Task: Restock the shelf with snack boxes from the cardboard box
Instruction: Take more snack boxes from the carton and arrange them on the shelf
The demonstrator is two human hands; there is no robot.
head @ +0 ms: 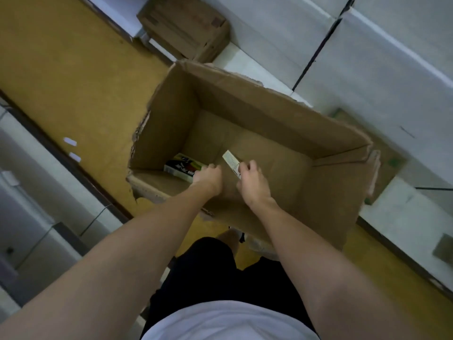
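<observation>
Dim, flat indoor light with a yellowish cast; soft shadow fills the cardboard box (245, 133) beyond the hands. Everything looks slightly soft, and wide-angle distortion tilts and bends the edges.

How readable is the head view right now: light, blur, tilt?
Head view: dim, soft all over, no glare; horizon tilted, wide-angle stretch on the forearms. Inside the cardboard box, print on the snack box under the left hand is unreadable; the right hand holds a second box edge-on.
</observation>
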